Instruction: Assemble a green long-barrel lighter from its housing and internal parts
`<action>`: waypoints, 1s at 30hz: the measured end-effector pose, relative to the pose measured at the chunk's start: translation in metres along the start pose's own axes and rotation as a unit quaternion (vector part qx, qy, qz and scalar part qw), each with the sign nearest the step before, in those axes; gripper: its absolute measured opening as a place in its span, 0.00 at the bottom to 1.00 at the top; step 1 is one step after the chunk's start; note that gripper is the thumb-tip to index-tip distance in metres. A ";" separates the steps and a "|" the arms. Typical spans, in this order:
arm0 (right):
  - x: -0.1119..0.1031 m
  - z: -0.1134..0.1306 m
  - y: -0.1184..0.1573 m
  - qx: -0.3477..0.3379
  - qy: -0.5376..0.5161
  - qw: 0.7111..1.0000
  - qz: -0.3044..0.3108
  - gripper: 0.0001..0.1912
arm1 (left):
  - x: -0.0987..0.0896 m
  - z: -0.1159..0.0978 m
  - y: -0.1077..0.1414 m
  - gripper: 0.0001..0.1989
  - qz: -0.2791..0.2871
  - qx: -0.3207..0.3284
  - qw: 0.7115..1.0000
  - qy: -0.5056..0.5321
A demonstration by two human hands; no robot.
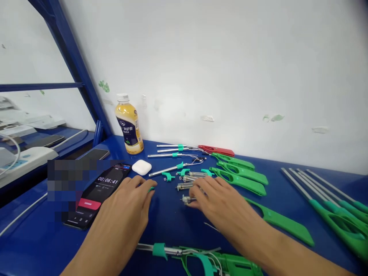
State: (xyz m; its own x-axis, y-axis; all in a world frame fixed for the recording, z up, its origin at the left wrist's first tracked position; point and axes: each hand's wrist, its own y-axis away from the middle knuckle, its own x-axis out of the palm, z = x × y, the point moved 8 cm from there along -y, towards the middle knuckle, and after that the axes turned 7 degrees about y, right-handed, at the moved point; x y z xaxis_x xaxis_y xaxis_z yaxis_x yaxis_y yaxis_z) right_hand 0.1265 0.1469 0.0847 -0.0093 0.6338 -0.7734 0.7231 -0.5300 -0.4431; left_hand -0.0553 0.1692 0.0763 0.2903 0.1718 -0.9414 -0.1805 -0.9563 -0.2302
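Note:
My left hand (130,197) is closed in a pinch on a small teal plastic piece (151,188), mostly covered by the fingers. To its right, my right hand (218,197) curls its fingers round a small clear tube with a valve-like end (187,199); its other end is hidden under the hand. Just beyond lie more clear tubes (184,186) and loose teal trigger-like pieces (168,176). Nearest me is an opened green lighter handle (238,264), with a metal rod (172,251), a teal collar and white wires laid along it.
Wired metal rods (162,155) lie behind my hands, beside green handle shells (244,184) and a red one (215,150). Long-rod lighters (330,214) are at right. At left are a phone (97,195) showing a timer, a white case (142,167) and a drink bottle (129,126).

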 end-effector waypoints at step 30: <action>-0.020 -0.060 0.104 0.160 -0.125 0.977 -0.062 0.09 | 0.067 -0.145 -0.039 0.14 0.153 0.293 0.941 -0.072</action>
State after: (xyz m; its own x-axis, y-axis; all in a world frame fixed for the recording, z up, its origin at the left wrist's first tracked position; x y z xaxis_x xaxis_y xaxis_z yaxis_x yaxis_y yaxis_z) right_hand 0.2437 0.1129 0.0815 -0.2799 0.5684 -0.7737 0.4527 -0.6325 -0.6285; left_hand 0.1072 0.1833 0.0582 0.0172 -0.0193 -0.9997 -0.7347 -0.6784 0.0005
